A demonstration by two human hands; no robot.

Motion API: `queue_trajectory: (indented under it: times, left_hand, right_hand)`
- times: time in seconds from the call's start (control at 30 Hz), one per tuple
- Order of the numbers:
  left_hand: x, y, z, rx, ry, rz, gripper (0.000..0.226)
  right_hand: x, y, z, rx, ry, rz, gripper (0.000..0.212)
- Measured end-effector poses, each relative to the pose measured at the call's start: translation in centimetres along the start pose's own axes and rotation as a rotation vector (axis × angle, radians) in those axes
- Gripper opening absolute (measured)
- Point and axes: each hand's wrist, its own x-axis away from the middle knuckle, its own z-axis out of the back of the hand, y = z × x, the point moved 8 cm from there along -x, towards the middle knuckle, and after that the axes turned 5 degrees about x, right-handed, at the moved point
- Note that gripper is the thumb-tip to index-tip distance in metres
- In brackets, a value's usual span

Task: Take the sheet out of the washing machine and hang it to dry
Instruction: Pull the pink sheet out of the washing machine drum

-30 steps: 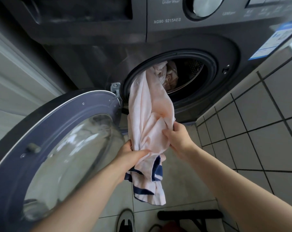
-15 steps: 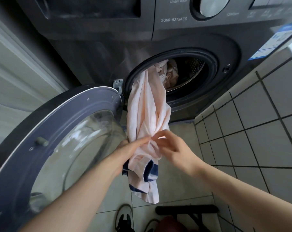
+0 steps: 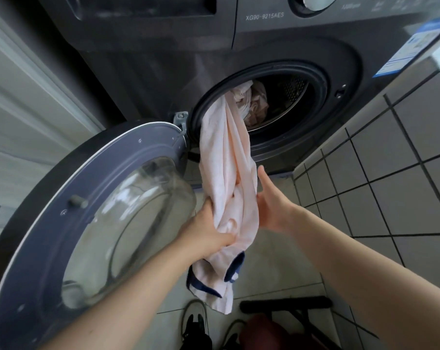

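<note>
A pale pink sheet (image 3: 224, 157) hangs out of the round opening of a dark grey washing machine (image 3: 163, 72) at the centre of the frame. Its upper end is still inside the drum (image 3: 294, 89), bunched against more crumpled cloth (image 3: 258, 102). The rest falls as a twisted rope over the opening's lower left rim and ends loose above the floor (image 3: 272, 261) at lower centre. A navy band (image 3: 235, 267) runs along the folds near the free end.

The left hand (image 3: 209, 231) comes up from the lower left and grips the sheet low down, with its fingers curled round the gathered cloth just above the navy band. The right hand (image 3: 272, 205) reaches in from the lower right. It lies spread against the sheet's right side with the thumb pointing up, and it grips nothing. Its fingertips are hidden behind the cloth.

The machine's door (image 3: 100, 198) stands wide open at the left of the frame, its glass bowl facing the camera. A blue and white label (image 3: 411, 46) sits on the machine's front at upper right. A white tiled wall (image 3: 390, 173) fills the right side. At the bottom edge are a black shoe (image 3: 196, 329) and a black bar (image 3: 284, 303).
</note>
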Motion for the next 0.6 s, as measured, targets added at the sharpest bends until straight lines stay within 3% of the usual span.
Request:
queue_trajectory:
  times: [0.13,0.27,0.4,0.47,0.6]
  left_hand:
    - [2.1,1.6,-0.8,-0.613,0.152,-0.157,0.053]
    - [3.7,2.7,-3.2,-0.874,0.173,-0.396,0.067]
    - [6.0,3.7,-3.1,-0.732,0.116,-0.534,0.041]
    - [5.8,3.0,-2.1,-0.503,0.033,-0.421,0.022]
    - [3.8,0.2,-0.6,-0.097,0.028,-0.153,0.025]
  right_hand:
    - [-0.4,-1.8,-2.4,0.245,0.085,0.131,0.065]
    - [-1.2,-1.0,-3.5,0.515,0.276,0.173,0.088]
    - [-0.5,-1.3,-2.5,0.637,0.372,0.245,0.064]
    - [0.4,-1.6,-1.7,0.657,0.384,0.257,0.049]
    - [2.3,-2.4,-1.3,0.645,0.363,0.28,0.045]
